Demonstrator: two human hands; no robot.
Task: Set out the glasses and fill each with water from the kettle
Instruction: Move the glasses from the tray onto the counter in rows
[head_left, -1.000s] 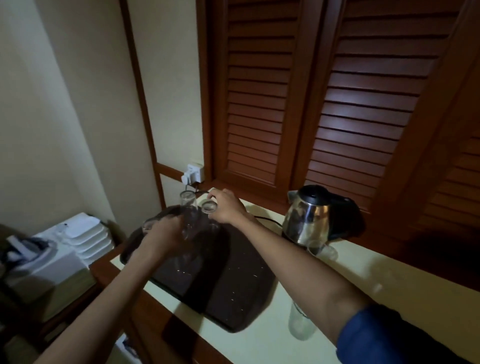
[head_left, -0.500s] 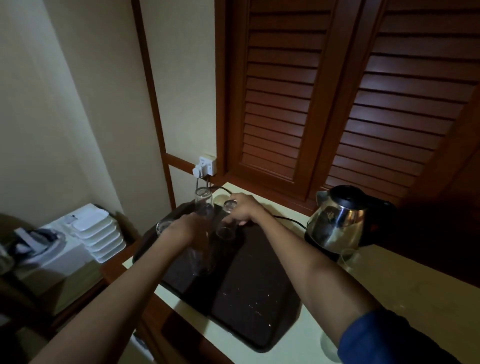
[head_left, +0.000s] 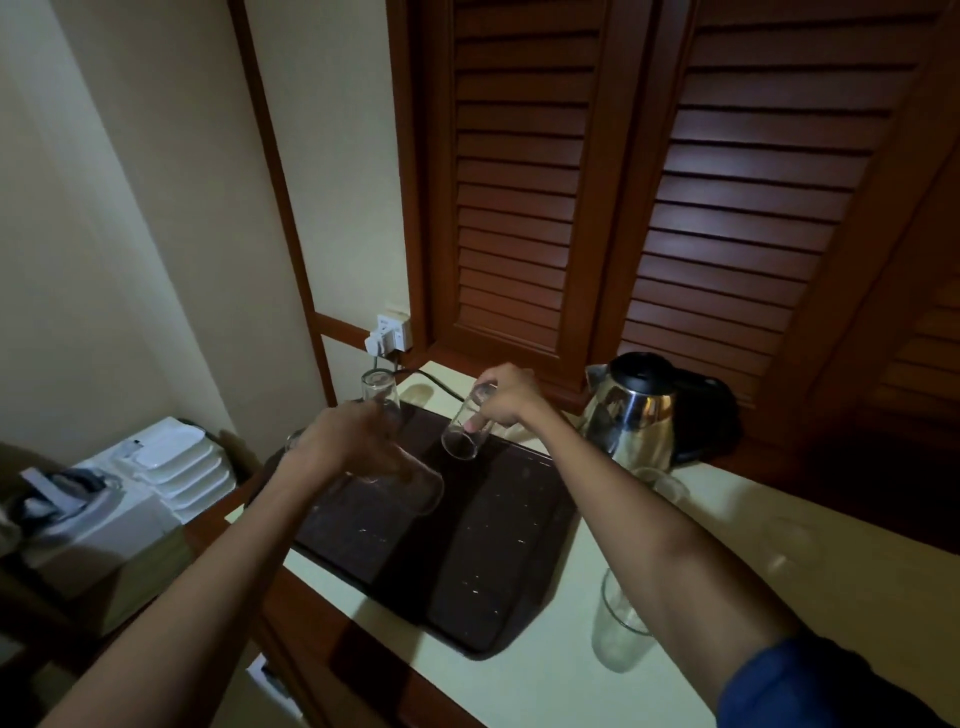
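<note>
Left hand (head_left: 343, 441) wraps tilted glass (head_left: 410, 480) over tray (head_left: 498, 561); right hand (head_left: 506, 397) pinches second glass (head_left: 460, 439) above tray's far edge. Light, rigid, slick, breakable: likely grip mid-wall. Kettle (head_left: 631, 415) right of tray.

1. No text, label, brand, number or sign can be read anywhere in the view.
2. The kettle (head_left: 631, 415), at the far right of the bench (head_left: 524, 691), shows only reflections on its steel side.
3. The white socket (head_left: 390, 332) on the far wall has marks too small to read.
4. The stacked white boxes (head_left: 174, 462) at the left carry a small dark mark, too blurred to tell.
</note>
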